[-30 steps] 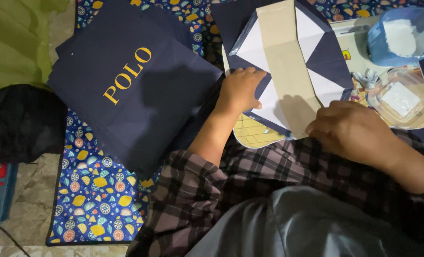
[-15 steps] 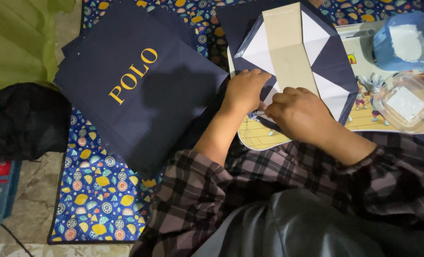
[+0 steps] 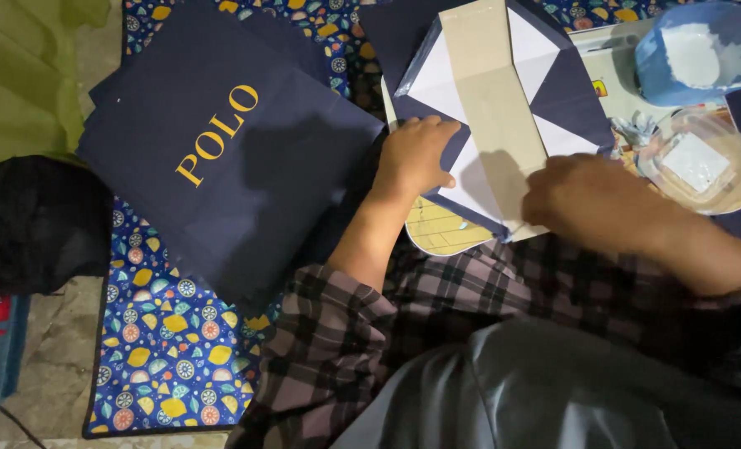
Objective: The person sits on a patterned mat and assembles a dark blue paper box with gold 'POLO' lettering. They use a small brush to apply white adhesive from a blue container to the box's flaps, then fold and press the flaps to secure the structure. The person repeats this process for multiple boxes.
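A partly folded paper bag bottom (image 3: 503, 100), navy outside with white triangular flaps and a beige card strip down its middle, lies on a small board (image 3: 441, 229). My left hand (image 3: 416, 154) presses flat on the left navy flap near its lower corner. My right hand (image 3: 591, 204) rests palm down on the lower right edge of the folded piece, fingers toward the beige strip. Neither hand lifts anything.
A stack of finished navy paper bags (image 3: 229, 158) with gold lettering lies to the left on a blue patterned mat (image 3: 163, 349). A blue bowl (image 3: 699, 54) and a clear dish with a white lump (image 3: 699, 162) sit at the right. Black cloth (image 3: 34, 224) lies far left.
My right hand has slid from the lower left of the fold, beside my left hand, out to the lower right edge. My left hand stays on the left flap.
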